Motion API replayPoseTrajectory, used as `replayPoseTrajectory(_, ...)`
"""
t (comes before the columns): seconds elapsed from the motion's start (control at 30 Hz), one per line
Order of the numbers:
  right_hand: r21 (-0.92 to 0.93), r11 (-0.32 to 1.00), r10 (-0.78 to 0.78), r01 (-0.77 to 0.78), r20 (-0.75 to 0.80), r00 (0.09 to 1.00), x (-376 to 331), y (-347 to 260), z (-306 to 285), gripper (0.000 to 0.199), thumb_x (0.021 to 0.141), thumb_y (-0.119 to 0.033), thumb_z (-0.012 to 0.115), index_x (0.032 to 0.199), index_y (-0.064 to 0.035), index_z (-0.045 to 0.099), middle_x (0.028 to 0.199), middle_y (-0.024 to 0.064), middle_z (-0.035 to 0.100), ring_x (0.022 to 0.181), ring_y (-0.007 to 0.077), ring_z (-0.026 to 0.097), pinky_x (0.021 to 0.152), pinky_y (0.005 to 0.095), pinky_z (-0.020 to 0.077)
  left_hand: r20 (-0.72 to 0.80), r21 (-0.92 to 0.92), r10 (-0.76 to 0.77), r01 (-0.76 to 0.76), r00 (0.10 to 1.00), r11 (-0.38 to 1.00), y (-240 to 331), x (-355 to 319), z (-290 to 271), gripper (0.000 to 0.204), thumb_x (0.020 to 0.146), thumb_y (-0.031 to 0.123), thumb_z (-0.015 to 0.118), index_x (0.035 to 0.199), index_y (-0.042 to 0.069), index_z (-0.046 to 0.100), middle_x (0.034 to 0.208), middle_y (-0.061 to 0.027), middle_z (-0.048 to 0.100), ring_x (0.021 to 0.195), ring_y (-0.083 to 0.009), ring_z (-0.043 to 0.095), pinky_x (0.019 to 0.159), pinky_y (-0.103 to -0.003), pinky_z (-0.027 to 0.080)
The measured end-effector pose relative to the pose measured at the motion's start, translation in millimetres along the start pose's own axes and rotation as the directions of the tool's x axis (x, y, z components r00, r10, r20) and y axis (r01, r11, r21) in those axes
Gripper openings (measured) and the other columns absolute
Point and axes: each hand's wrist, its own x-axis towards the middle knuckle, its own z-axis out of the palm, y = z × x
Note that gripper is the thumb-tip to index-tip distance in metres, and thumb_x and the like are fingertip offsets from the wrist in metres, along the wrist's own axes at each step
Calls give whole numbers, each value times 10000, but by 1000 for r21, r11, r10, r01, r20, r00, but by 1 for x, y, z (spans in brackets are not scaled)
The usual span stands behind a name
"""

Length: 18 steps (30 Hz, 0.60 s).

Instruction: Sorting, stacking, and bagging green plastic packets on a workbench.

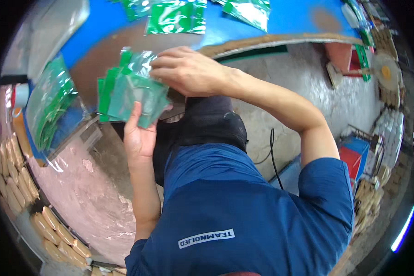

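Observation:
My left hand [140, 140] grips a fanned stack of flat green-and-clear plastic pouches [132, 94], its thumb lying on the top of them and its other fingers hidden underneath. Reaching across from the right, my right hand [186, 72] has its fingers curled together at the stack's upper right edge. They close on the edge of a pouch there; the fingertips are slightly blurred. Beyond the hands, more green pouches [177, 17] lie on the blue table [119, 50], with another group [246, 13] farther right.
A large pile of green pouches [55, 108] in clear film sits to the left. Tan filled packets [60, 234] are stacked at lower left. On the right are a red bin [340, 57], a red-and-blue crate [354, 156] and a black cable [272, 147] on the floor.

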Motion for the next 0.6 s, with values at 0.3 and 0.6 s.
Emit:
replayPoseTrajectory(0.3, -338, 733, 332, -590, -579, 744, 8, 90, -18, 596, 854, -546, 680, 1107, -8, 662, 1114, 257, 614, 1139, 432, 556, 942, 547, 446, -77, -39, -81, 78, 994, 996, 2, 0, -16, 431, 978, 86, 637, 1387, 30, 511, 1380, -141, 590, 1280, -336, 563, 1078, -550, 478)
replayPoseTrajectory(0.6, -351, 823, 407, -447, -185, 894, -32, 38, -12, 761, 889, -640, 607, 1378, -59, 552, 1422, 222, 502, 1366, 423, 423, 1117, 580, 332, -131, 0, -47, 47, 990, 999, 8, -15, -33, 469, 951, 142, 687, 1385, 76, 521, 1377, -106, 586, 1271, -299, 558, 1045, -508, 494)
